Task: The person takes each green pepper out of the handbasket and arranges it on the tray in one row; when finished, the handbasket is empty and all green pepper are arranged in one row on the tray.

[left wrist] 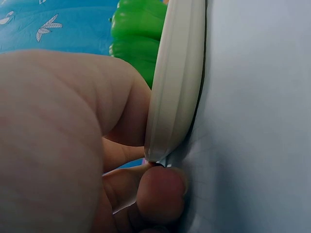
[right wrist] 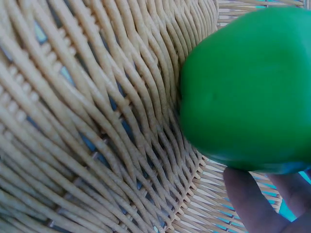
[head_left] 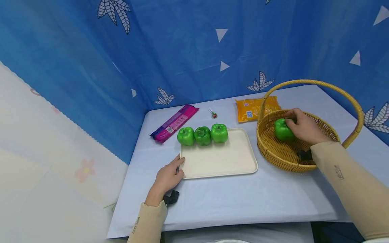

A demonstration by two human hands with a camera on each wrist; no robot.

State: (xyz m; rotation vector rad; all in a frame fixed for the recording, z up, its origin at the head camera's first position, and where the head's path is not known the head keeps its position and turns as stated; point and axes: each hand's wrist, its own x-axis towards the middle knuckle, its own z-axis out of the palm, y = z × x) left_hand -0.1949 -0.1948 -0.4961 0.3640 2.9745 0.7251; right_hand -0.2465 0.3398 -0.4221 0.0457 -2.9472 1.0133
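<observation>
In the head view, my right hand (head_left: 305,128) grips a green bell pepper (head_left: 283,130) inside the wicker basket (head_left: 273,156). The right wrist view has that pepper (right wrist: 248,92) up close beside the woven wicker (right wrist: 97,121), fingertips on its underside. At the left end of a cream rectangular tray (head_left: 218,161), my left hand (head_left: 167,175) holds the edge. Seen from the left wrist, the thumb lies against the tray's rim (left wrist: 177,82) and the other fingers curl near its lower edge. Along the tray's back left stand three more bell peppers (head_left: 203,135) in a row.
A pink and purple packet (head_left: 174,124) lies behind the tray on the left. A small wrapped lollipop (head_left: 214,115) is near the table's back. An orange packet (head_left: 253,108) sits behind the basket, whose tall handle (head_left: 313,81) arches over my right hand.
</observation>
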